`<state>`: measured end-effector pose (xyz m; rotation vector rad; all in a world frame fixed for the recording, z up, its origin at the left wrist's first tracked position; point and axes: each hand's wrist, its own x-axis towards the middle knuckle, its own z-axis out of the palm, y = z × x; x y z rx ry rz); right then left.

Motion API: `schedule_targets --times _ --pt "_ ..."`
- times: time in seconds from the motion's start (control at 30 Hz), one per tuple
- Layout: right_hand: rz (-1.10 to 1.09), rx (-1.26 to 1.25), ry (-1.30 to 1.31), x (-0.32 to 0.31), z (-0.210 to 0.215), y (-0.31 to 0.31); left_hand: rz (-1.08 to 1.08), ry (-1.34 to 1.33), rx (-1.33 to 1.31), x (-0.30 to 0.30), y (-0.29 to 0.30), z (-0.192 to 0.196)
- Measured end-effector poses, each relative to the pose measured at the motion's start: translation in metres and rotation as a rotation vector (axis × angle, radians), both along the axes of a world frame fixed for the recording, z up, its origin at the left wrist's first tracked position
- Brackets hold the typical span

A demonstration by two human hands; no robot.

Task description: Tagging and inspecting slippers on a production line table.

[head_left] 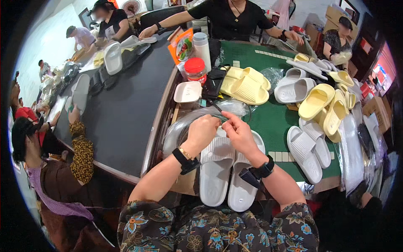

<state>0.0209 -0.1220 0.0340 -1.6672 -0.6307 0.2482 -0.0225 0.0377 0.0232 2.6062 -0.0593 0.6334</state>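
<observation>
Slippers in hand: grey pair (226,168), unbagged
Left hand (202,131): fingers closed on clear bag (189,122)
Right hand (238,132): fingers pinching bag edge
Remaining: loose slippers (319,103) on green surface (273,122)

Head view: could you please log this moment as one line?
left hand: pinching clear plastic bag | right hand: at bag mouth | grey slide sandals: paired, under hands | green mat: yellow slides piled

bright even indoor light, fisheye bend + dark vignette at edges
</observation>
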Motion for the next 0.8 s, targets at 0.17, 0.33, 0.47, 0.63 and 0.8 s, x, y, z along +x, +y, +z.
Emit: schedule_targets --times 0.17,0.33,0.47,0.63,0.8 --pt "-0.018 0.013 -0.118 -0.002 -0.004 0.010 0.000 0.050 -0.062 -0.005 0.004 0.000" --pt "-0.041 0.116 0.022 -0.002 0.003 0.001 0.202 0.113 0.009 0.008 0.037 -0.024" --pt "-0.071 0.155 0.101 -0.008 0.021 -0.022 0.332 0.197 0.082 0.021 0.072 -0.063" --pt "-0.277 0.399 0.130 0.000 0.032 -0.081 0.339 0.188 0.035 0.026 0.075 -0.064" --pt "-0.347 0.704 0.134 -0.001 0.049 -0.135 0.347 0.163 0.006 0.019 0.075 -0.055"
